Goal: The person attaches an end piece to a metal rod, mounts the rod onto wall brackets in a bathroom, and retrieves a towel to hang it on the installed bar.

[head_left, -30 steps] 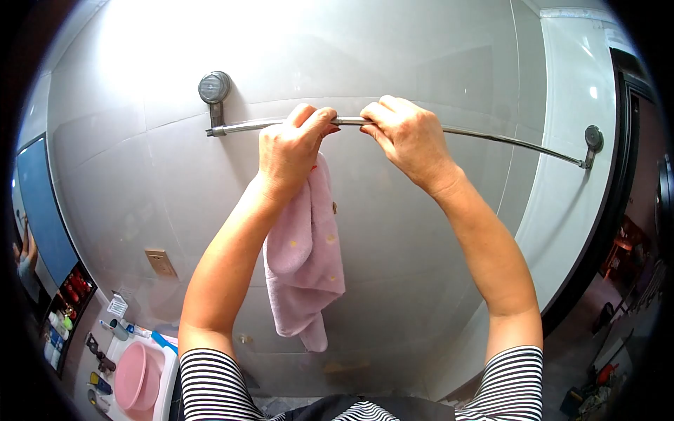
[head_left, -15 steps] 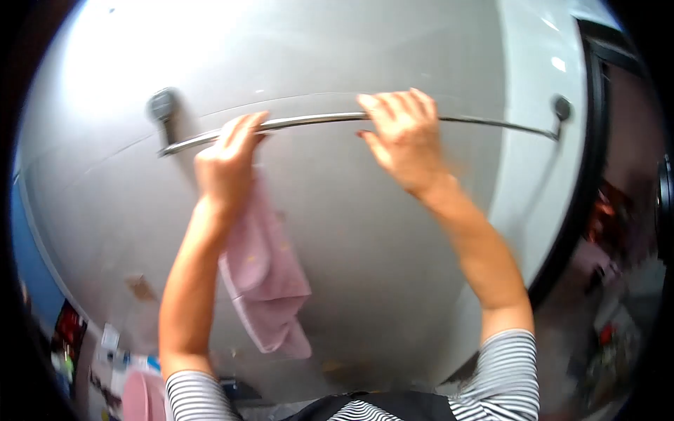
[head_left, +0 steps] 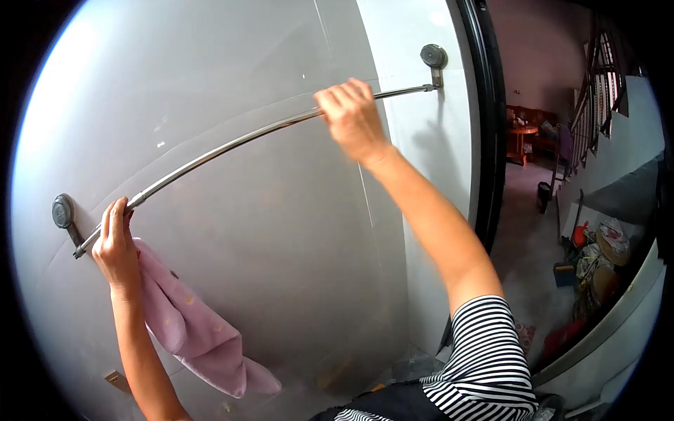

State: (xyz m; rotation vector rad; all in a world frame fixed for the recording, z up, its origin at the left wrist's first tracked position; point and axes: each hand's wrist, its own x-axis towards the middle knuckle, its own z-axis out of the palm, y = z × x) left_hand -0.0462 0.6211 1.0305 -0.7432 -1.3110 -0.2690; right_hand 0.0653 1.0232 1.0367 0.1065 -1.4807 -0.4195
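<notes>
A metal towel rail (head_left: 232,145) runs slantwise across the wall between two suction-cup mounts, the left mount (head_left: 63,211) lower in view and the right mount (head_left: 434,56) higher. Close to the rail's left end, my left hand (head_left: 114,247) has its fingers curled over the bar. From that same hand hangs a pink towel (head_left: 186,319), its upper edge hidden behind the fingers. My right hand (head_left: 352,121) is closed around the rail, right of the middle; its thumb is out of sight.
Grey wall tiles (head_left: 281,210) lie behind the rail. To the right, a black door frame (head_left: 484,126) opens onto a room with a red wooden table (head_left: 521,132), stairs and a pile of bags and household items (head_left: 600,252).
My view has swung right, bringing the doorway into sight. Along the rail, my left hand has moved toward the left end with the towel, and my right hand toward the right mount.
</notes>
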